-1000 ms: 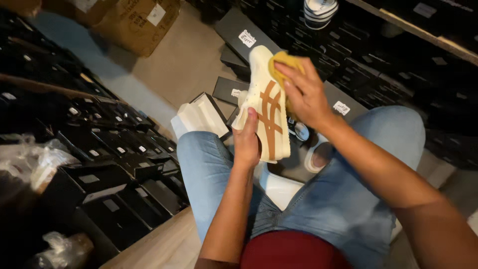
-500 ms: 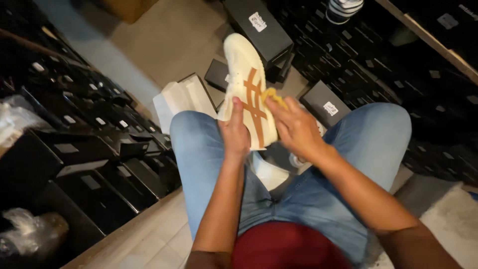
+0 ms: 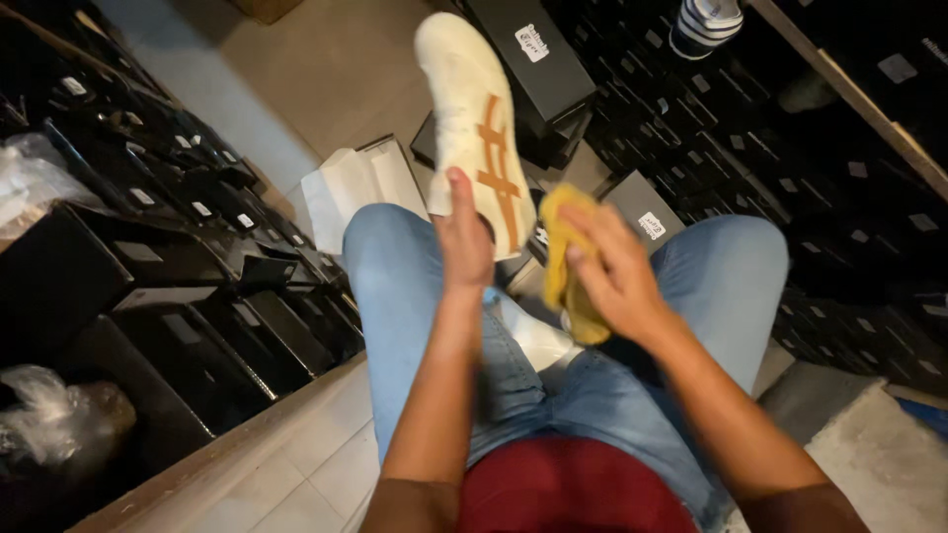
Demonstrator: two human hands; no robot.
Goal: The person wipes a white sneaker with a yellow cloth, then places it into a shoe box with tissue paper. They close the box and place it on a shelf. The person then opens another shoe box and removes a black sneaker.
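Nearest to us, our knees in blue jeans frame both hands. Our right hand has its fingers clamped on a yellow cloth, just right of the shoe's heel. Our left hand grips the heel end of a cream sneaker with orange stripes, fingers wrapped around it, the toe pointing far and up. Left of the knees lies an open box with white paper. Black shoe boxes stack far behind the sneaker and crowd the shelves at left.
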